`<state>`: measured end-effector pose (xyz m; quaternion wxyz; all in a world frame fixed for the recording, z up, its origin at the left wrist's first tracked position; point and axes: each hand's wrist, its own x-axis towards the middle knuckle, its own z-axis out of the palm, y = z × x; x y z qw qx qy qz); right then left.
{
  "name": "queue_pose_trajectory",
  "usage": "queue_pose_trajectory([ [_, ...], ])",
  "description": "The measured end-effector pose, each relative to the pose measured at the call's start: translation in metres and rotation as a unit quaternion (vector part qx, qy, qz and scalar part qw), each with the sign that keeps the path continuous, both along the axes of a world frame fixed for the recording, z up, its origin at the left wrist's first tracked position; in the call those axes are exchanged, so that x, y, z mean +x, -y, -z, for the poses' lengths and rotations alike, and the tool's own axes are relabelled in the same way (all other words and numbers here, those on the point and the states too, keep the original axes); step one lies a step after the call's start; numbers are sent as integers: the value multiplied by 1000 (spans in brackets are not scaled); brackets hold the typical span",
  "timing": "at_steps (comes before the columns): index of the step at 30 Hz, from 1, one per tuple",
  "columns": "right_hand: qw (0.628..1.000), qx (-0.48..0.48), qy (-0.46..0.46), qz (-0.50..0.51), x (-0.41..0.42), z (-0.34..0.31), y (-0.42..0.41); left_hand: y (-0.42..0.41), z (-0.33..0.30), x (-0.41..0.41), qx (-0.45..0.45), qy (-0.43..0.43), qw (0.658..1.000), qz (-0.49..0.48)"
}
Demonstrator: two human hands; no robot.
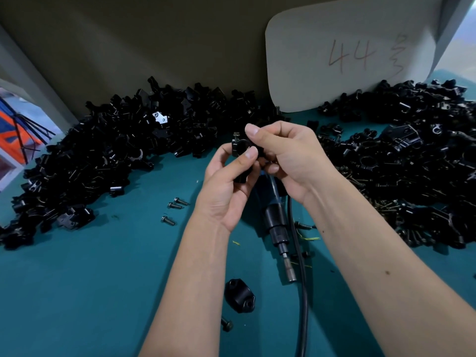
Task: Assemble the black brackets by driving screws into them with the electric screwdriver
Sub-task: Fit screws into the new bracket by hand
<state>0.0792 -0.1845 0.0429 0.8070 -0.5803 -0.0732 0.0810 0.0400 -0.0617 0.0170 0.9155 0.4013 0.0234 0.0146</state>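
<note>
Above the middle of the teal table, my left hand [226,181] and my right hand [286,153] together hold one small black bracket [239,146]. Fingers of both hands curl round it and hide most of it. A screw head shows at the bracket's top left. The electric screwdriver [277,222] lies on the table under my hands, its bit pointing toward me and its black cable [302,292] running to the near edge. A loose black bracket half [239,296] lies near me, with a black screw [226,324] just in front of it.
Large heaps of black brackets fill the left [103,155] and the right [412,163] of the table. Three loose screws [175,206] lie left of my left wrist. A white card marked 44 [347,52] leans on the back wall.
</note>
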Motion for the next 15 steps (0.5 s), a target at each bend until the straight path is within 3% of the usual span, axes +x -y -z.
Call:
queue_pose_trajectory([
  [4, 999, 2, 11, -52, -3, -3, 0, -4, -2, 1, -28, -2, 1000, -10],
  [9, 1000, 7, -1, 24, -1, 0, -5, -1, -1, 0, 8, 11, 1000, -8],
  [12, 999, 41, -5, -36, -3, 0, -4, -3, -3, 1, -39, 2, 999, -18],
  [15, 999, 29, 17, -9, -3, -2, -6, -5, -4, 1, -63, 0, 998, -16],
])
